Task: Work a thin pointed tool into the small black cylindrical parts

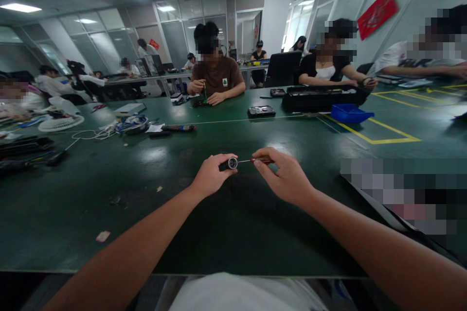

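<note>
Left hand [210, 175]: closed around a small round cylindrical part [232, 163], held just above the green table [146, 204].
Right hand [286, 177]: pinching a red-handled screwdriver [255, 160], its tip at the part.
Mid-table: black device [261, 111]; blue tray [349, 113].
Far side: seated person in brown shirt [218, 77].

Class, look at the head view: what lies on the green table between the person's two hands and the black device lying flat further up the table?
In the head view, the green table between the left hand, right hand and black device is bare, showing only light reflections.
</note>
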`<state>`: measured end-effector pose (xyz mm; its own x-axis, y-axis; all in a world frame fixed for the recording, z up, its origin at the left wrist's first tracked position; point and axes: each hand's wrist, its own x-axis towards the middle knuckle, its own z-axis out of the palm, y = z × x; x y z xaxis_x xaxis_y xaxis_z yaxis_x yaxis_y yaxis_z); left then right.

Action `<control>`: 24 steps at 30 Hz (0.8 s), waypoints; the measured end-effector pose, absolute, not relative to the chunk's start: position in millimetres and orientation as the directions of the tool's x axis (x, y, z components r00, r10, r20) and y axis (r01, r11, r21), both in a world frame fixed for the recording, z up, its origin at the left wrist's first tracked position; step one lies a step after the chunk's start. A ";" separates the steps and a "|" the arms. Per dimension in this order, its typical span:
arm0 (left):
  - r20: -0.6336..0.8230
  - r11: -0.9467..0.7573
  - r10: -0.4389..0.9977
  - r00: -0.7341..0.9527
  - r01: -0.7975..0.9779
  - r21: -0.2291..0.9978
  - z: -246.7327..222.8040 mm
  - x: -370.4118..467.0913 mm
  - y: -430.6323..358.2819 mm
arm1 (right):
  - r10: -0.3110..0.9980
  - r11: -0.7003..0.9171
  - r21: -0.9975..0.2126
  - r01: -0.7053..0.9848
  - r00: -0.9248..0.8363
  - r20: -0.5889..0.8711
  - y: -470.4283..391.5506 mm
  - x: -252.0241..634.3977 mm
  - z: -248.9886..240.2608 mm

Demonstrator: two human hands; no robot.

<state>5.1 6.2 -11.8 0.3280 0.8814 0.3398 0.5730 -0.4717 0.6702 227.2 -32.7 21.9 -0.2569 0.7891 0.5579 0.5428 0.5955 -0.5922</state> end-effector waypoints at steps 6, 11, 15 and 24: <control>0.335 -0.487 0.873 0.354 0.603 0.632 -9.3 6.8 3.0 | 0.848 0.493 -0.581 0.648 -0.208 0.487 -30.9 228.1 21.2; 0.355 -0.502 0.864 0.356 0.573 0.648 -12.7 5.9 5.0 | 0.819 0.557 -0.582 0.593 -0.274 0.504 -33.2 227.0 19.7; 0.370 -0.508 0.861 0.348 0.575 0.641 -12.4 4.8 5.8 | 0.828 0.545 -0.568 0.616 -0.288 0.482 -31.7 228.4 22.0; 0.352 -0.498 0.867 0.353 0.568 0.655 -11.9 5.8 5.5 | 0.841 0.524 -0.585 0.619 -0.267 0.470 -32.3 228.4 20.3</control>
